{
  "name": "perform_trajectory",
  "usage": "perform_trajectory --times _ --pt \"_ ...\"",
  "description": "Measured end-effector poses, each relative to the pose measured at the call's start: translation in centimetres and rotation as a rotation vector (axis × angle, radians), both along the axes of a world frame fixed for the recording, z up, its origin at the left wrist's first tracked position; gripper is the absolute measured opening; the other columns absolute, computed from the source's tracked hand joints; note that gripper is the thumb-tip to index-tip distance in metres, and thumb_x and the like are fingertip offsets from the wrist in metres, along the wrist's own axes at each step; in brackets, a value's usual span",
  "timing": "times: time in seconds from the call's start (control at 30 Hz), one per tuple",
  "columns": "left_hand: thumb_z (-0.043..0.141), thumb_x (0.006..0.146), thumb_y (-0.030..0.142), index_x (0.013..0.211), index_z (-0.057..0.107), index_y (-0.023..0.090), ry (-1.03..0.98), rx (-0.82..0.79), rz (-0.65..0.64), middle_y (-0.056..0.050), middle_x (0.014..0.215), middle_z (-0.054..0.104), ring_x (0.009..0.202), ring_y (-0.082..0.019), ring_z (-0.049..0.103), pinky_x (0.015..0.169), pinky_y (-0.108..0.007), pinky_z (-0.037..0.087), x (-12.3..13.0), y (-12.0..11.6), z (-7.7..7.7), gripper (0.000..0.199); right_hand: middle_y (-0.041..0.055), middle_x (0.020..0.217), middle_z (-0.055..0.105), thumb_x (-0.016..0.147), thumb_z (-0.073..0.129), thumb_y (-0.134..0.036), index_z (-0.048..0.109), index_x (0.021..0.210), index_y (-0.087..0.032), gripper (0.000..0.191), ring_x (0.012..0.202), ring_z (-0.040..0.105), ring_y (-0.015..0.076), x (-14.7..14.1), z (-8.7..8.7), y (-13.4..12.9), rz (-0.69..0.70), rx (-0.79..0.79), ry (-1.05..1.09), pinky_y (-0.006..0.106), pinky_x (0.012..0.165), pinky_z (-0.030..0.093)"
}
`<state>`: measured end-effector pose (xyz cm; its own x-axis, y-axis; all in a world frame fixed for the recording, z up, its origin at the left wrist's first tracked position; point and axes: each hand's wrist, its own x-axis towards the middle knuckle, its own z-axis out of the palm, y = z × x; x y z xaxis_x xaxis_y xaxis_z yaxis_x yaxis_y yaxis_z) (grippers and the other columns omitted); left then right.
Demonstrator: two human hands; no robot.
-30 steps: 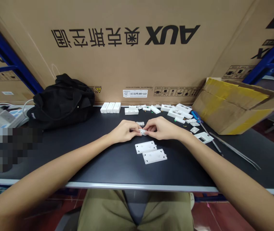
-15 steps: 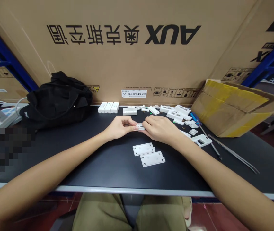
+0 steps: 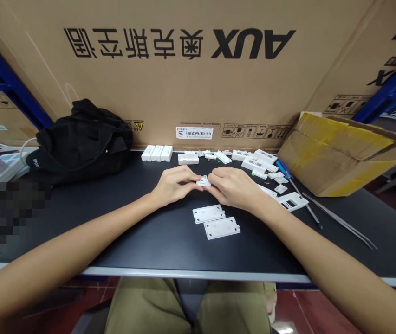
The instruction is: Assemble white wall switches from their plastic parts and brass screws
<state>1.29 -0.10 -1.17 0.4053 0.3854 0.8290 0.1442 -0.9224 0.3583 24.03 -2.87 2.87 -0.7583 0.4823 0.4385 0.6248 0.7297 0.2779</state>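
Observation:
Between my two hands, above the black tabletop, is a small white plastic part [image 3: 204, 181] with slots in its face. My left hand [image 3: 176, 185] pinches its left end between thumb and fingers. My right hand [image 3: 230, 184] is closed on the right end, its fingers bent and hiding that side. Nearer to me lie two flat white plastic cover plates, one [image 3: 209, 214] slightly behind the other [image 3: 222, 228], each with dark dots at the corners. Beyond my hands stands an open white plastic housing [image 3: 188, 159].
Three white boxes [image 3: 157, 153] stand at the back beside a black bag [image 3: 86, 144]. More white housings [image 3: 259, 162] and small parts lie right of centre. A blue-handled screwdriver [image 3: 284, 170], tweezers [image 3: 340, 220] and a cardboard box [image 3: 337, 157] are on the right.
The small white part has tipped in my fingers, so more of its slotted face shows. Both hands keep hold of it in nearly the same place; the view has shifted slightly.

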Motion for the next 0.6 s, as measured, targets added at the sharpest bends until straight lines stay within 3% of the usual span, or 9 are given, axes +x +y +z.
perform_trajectory --times 0.13,0.23,0.33,0.47,0.6 --pt "0.078 0.088 0.017 0.090 0.075 0.013 0.025 0.135 0.059 -0.007 0.083 0.074 0.071 -0.014 0.071 0.065 -0.025 0.062 0.29 -0.17 -0.06 0.005 0.0053 0.074 0.063 0.105 0.051 -0.032 0.062 0.079 -0.015 0.033 0.066 0.054 0.0174 0.14 -0.35 0.01 0.029 -0.038 0.038 0.033 0.063 0.031" --pt "0.078 0.087 0.017 0.092 0.075 0.014 0.006 0.112 0.057 -0.006 0.084 0.074 0.072 -0.014 0.071 0.066 -0.025 0.062 0.26 -0.18 -0.12 0.006 0.0041 0.072 0.061 0.105 0.051 -0.032 0.061 0.078 -0.016 0.032 0.064 0.051 0.0170 0.18 -0.43 0.10 0.039 -0.080 0.099 0.033 0.061 0.030" --pt "0.081 0.085 0.020 0.098 0.076 0.015 -0.043 -0.073 -0.018 -0.007 0.092 0.071 0.077 -0.013 0.071 0.071 -0.025 0.065 0.29 -0.22 -0.16 0.014 0.0029 0.072 0.060 0.103 0.053 -0.031 0.059 0.077 -0.017 0.031 0.063 0.049 0.0162 0.19 -0.39 0.26 0.050 -0.125 0.167 0.032 0.061 0.031" --pt "0.088 0.077 0.024 0.108 0.073 0.018 -0.170 -0.466 -0.165 -0.009 0.115 0.069 0.095 -0.015 0.072 0.079 -0.026 0.066 0.63 -0.43 -0.05 0.035 0.0024 0.073 0.060 0.102 0.054 -0.026 0.058 0.078 -0.018 0.025 0.065 0.051 0.0160 0.01 -0.51 0.46 0.064 -0.125 0.223 0.030 0.063 0.035" --pt "0.091 0.075 0.023 0.107 0.074 0.018 -0.222 -0.699 -0.301 -0.010 0.120 0.075 0.112 -0.021 0.073 0.091 -0.031 0.064 0.84 -0.46 0.13 0.036 0.0025 0.073 0.061 0.102 0.054 -0.025 0.060 0.081 -0.017 0.023 0.066 0.053 0.0162 -0.30 -0.81 0.52 0.090 -0.120 0.274 0.029 0.064 0.039"
